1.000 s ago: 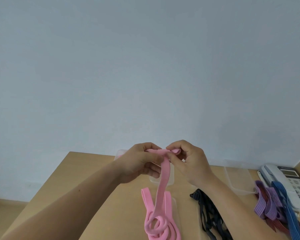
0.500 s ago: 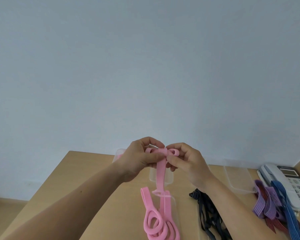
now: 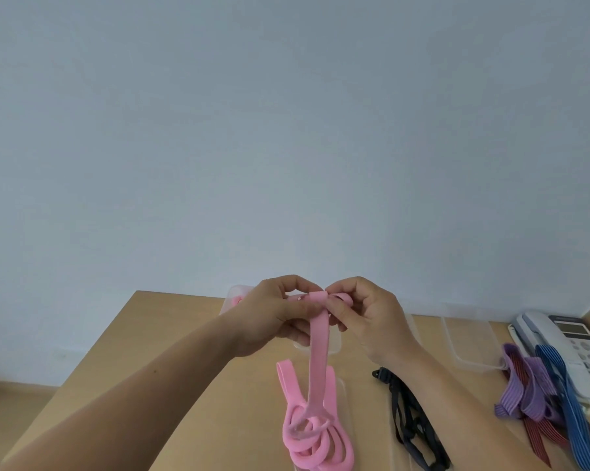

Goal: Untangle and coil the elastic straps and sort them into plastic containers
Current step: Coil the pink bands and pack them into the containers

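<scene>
A pink elastic strap (image 3: 319, 345) hangs from both my hands down to a loose pink heap on the wooden table (image 3: 171, 385). My left hand (image 3: 273, 314) pinches the strap's upper end, and my right hand (image 3: 368, 317) pinches the small coil being wound there. The hands almost touch, held above the table. A clear plastic container (image 3: 334, 345) sits under them, mostly hidden. Another clear container (image 3: 467, 345) stands to the right.
A black strap (image 3: 412, 423) lies right of the pink heap. Purple (image 3: 524, 385), dark red and blue straps (image 3: 565, 402) are piled at the right edge beside a white desk phone (image 3: 565, 348). A pale wall rises behind the table.
The hands have moved closer together and wound more of the pink strap onto the small coil; the hanging length has shifted slightly.
</scene>
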### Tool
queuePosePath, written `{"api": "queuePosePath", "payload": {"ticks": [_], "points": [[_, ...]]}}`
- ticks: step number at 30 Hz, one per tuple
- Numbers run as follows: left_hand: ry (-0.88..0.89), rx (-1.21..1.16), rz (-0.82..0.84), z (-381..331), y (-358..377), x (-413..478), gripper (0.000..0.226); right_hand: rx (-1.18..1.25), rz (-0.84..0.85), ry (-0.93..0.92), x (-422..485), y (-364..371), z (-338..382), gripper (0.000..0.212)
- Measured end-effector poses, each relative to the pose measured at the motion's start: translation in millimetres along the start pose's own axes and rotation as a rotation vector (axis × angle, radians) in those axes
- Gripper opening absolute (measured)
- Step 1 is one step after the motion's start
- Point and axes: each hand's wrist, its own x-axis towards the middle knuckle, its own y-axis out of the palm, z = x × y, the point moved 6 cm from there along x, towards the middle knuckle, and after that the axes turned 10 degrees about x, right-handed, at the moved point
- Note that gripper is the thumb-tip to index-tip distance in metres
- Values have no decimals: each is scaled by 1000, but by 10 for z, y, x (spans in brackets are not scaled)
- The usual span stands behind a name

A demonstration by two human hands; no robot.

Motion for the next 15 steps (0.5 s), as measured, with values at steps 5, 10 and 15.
{"api": "queuePosePath", "payload": {"ticks": [5,10,15], "points": [[-61,-137,59,34,100,52,19,-185,5,-122,-50,-57,-33,15],[-65,-155,-37,121,131,132,23,21,67,22,-60,-142,-184,19],[6,-37,-174,134,143,204,34,170,104,178,-18,-243,-278,14]]}}
